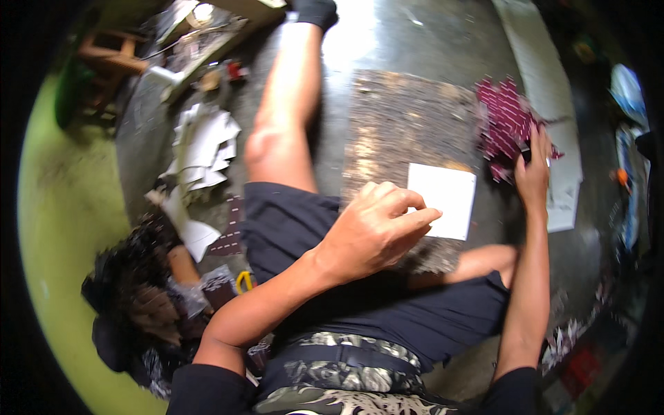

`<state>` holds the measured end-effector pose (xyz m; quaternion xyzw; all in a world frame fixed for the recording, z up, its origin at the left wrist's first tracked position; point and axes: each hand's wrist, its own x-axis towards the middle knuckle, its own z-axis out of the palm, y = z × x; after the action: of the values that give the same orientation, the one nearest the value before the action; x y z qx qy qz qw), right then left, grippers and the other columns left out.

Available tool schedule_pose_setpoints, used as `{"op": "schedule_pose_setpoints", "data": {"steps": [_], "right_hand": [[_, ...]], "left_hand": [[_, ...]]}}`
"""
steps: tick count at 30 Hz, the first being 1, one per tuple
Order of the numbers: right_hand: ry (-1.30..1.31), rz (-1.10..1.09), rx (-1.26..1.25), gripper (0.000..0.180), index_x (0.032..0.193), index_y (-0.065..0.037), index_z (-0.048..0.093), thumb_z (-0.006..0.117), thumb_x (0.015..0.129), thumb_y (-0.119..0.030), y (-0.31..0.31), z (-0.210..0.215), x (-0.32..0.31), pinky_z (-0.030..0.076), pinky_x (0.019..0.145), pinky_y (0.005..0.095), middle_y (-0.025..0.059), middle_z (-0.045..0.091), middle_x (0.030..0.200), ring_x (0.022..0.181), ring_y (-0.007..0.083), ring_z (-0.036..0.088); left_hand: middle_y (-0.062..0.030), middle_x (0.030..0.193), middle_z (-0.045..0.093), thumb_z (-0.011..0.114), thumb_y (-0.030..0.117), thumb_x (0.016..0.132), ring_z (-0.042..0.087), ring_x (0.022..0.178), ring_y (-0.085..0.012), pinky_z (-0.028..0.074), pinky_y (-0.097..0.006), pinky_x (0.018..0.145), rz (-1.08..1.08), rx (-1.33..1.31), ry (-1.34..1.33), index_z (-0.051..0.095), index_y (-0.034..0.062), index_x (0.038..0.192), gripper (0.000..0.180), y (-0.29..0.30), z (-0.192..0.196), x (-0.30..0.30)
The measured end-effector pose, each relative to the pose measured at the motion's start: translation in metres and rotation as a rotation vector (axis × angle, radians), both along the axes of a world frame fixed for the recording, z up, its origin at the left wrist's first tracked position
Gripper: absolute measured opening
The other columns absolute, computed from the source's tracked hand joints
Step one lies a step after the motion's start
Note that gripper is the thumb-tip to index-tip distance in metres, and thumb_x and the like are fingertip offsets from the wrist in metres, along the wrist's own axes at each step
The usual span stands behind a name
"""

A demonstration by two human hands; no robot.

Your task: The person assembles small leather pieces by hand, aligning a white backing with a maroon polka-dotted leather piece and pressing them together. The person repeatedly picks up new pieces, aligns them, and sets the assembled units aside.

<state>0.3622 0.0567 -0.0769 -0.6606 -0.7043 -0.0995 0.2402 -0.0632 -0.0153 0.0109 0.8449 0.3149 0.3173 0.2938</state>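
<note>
My left hand (373, 232) is over my lap with its fingers curled, pinching the left edge of a white square card (446, 200). The card lies on a dark speckled mat (404, 124) spread on the floor in front of me. My right hand (532, 169) reaches out to the right, fingers closed on a heap of maroon pieces with white dashed lines (505, 117) at the mat's right edge. My bare left leg (283, 117) stretches forward beside the mat, ending in a dark sock (315, 10).
A pile of white paper scraps (204, 149) lies left of my leg. A yellow-handled tool (243, 280) and dark cuttings (145, 277) sit by my left hip. A long white strip (546, 76) runs along the right. A wooden stool (111, 59) stands far left.
</note>
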Motion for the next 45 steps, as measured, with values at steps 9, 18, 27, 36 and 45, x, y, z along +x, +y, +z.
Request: {"op": "schedule_pose_setpoints", "data": {"steps": [9,18,27,36,45], "right_hand": [[0.228,-0.108,-0.186,0.068,0.169,-0.005,0.055,0.056,0.101,0.007,-0.112,0.016,-0.025,0.030,0.138,0.0495,0.0207,0.048,0.180,0.172,0.0406,0.037],[0.447,-0.192,-0.280,0.050,0.154,-0.001,0.068,0.060,0.104,0.004,-0.169,0.040,-0.087,0.040,0.132,0.0457,0.0192,0.057,0.174,0.160,0.0382,0.054],[0.574,-0.187,-0.272,0.039,0.144,0.002,0.072,0.062,0.106,0.004,-0.168,0.038,-0.107,0.042,0.130,0.0445,0.0197,0.063,0.168,0.155,0.0364,0.059],[1.134,0.037,-0.209,0.039,0.149,0.005,0.066,0.068,0.110,0.001,-0.149,0.093,-0.171,0.052,0.118,0.0376,0.0166,0.070,0.151,0.136,0.0237,0.067],[1.415,-0.076,-0.521,0.016,0.120,0.003,0.081,0.082,0.107,-0.005,-0.139,0.110,-0.183,0.055,0.085,0.0235,-0.0024,0.078,0.104,0.093,0.0049,0.067]], "left_hand": [[-0.0165,0.131,0.081,0.089,0.028,0.097,0.073,0.124,-0.0361,0.057,-0.051,0.108,0.949,-0.035,0.697,0.079,0.0074,0.137,0.046,0.100,-0.059,-0.327],[-0.0166,0.114,0.079,0.096,0.035,0.086,0.072,0.112,-0.0431,0.055,-0.056,0.097,1.006,-0.057,0.932,0.078,0.0100,0.116,0.043,0.121,-0.119,-0.376],[-0.0140,0.110,0.081,0.093,0.027,0.091,0.077,0.105,-0.0370,0.058,-0.050,0.094,0.936,0.074,0.900,0.076,0.0081,0.117,0.037,0.108,-0.121,-0.380],[-0.0023,0.120,0.082,0.079,0.011,0.111,0.074,0.108,-0.0088,0.060,-0.030,0.100,0.372,-0.689,-0.044,0.079,-0.0048,0.136,0.030,0.075,0.051,-0.224],[-0.0155,0.112,0.079,0.083,0.012,0.102,0.074,0.102,-0.0353,0.059,-0.047,0.092,-0.109,-0.400,0.304,0.077,0.0039,0.129,0.029,0.014,0.037,0.007]]}}
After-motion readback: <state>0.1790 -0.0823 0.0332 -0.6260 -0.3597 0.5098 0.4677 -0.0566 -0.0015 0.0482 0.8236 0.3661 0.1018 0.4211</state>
